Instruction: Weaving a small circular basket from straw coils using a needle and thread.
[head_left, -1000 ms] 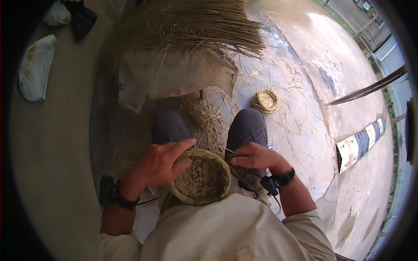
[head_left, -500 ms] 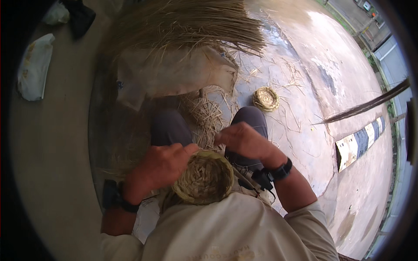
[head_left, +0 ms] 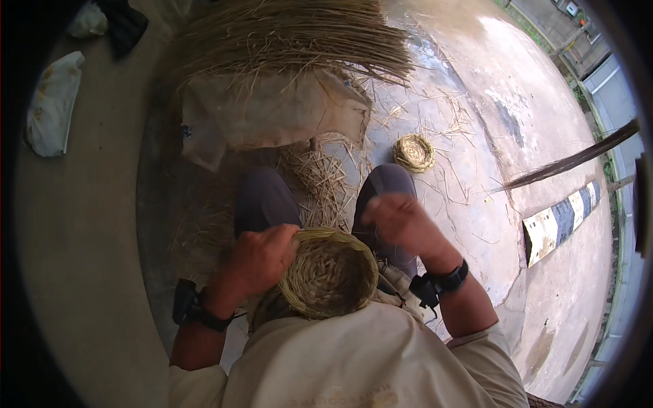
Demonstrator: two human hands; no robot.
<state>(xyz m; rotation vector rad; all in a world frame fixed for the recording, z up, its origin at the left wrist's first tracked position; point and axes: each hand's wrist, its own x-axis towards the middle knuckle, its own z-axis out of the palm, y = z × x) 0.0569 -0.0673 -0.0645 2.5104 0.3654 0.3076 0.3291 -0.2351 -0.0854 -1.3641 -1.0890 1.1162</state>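
Note:
A round woven straw basket point(head_left: 328, 275) rests in my lap against my shirt, its opening facing up. My left hand point(head_left: 262, 255) is closed on the basket's left rim, thumb and fingers pinching the edge. To the right of the basket, my right hand point(head_left: 401, 221) is raised over my right knee, apart from the rim. Its fingers are curled and smeared by motion, so whether something thin is in them is not visible. Both wrists wear black bands with small devices.
A second small straw basket point(head_left: 413, 153) stands on the floor beyond my right knee. A large bundle of dry stalks point(head_left: 299, 37) lies on a cloth-covered support point(head_left: 258, 112). Loose straw point(head_left: 316, 177) litters the floor between my knees. A striped board point(head_left: 563, 221) lies at the right.
My right hand has moved right, away from the basket rim. The basket and my left hand have shifted slightly, the basket a little to the right, with the left hand still on its rim.

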